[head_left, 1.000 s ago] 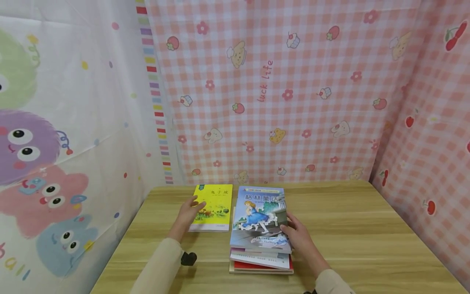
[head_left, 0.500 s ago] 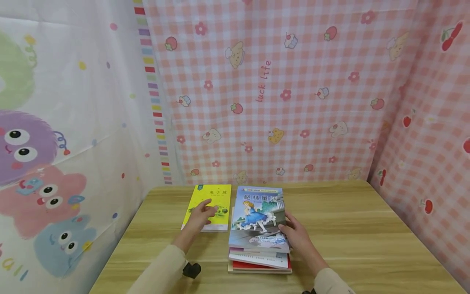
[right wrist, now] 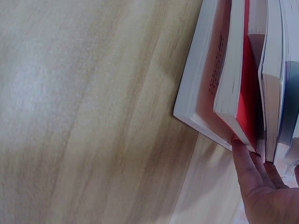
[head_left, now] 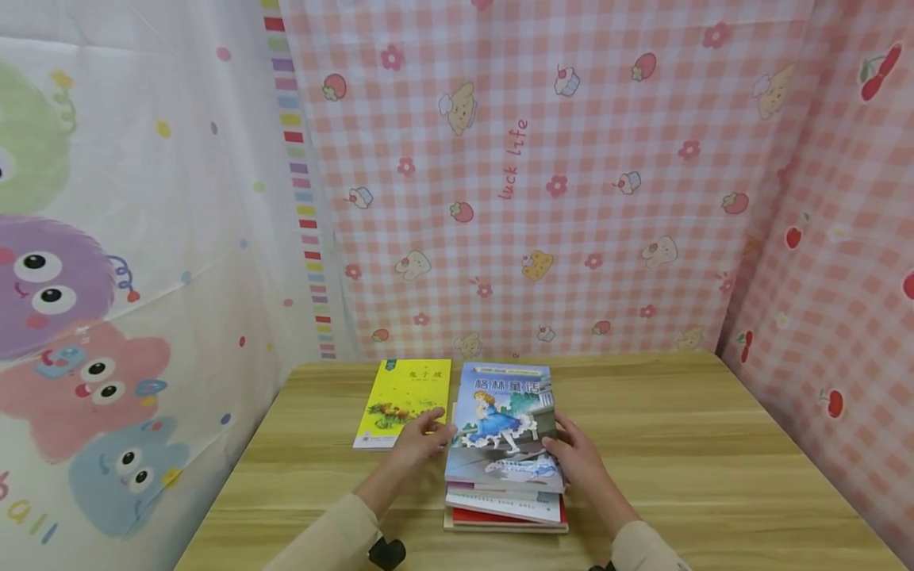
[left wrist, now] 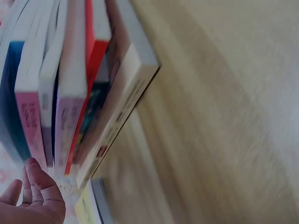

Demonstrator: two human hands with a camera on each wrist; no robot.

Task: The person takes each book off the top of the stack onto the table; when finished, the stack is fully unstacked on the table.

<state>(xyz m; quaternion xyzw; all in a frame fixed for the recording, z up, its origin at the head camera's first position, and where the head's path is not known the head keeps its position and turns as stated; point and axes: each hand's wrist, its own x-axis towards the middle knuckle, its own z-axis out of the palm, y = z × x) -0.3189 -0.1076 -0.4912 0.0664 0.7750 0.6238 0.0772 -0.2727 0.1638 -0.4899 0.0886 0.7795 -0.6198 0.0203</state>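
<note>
A stack of several books stands on the table; its top book (head_left: 503,424) has a blue cover with a girl in a blue dress. My right hand (head_left: 577,454) rests along the stack's right side, thumb at the cover's edge. In the right wrist view, its fairly straight fingers (right wrist: 247,168) touch the page edges of the lower books. My left hand (head_left: 421,444) is at the stack's left side, in front of a yellow book (head_left: 407,392) lying flat. Seen from the left wrist, its loosely bent fingers (left wrist: 41,179) are close to the spines; contact is unclear.
The wooden table (head_left: 678,452) extends to both sides of the books. A pink checked cloth (head_left: 543,238) hangs behind it, and a white cartoon-print cloth (head_left: 214,317) hangs on the left. Lower books, including a red one (head_left: 493,515), stick out unevenly at the front.
My left hand has moved right, across the yellow book to the stack's left side. The yellow book shifted slightly left early on. My right hand has stayed at the stack.
</note>
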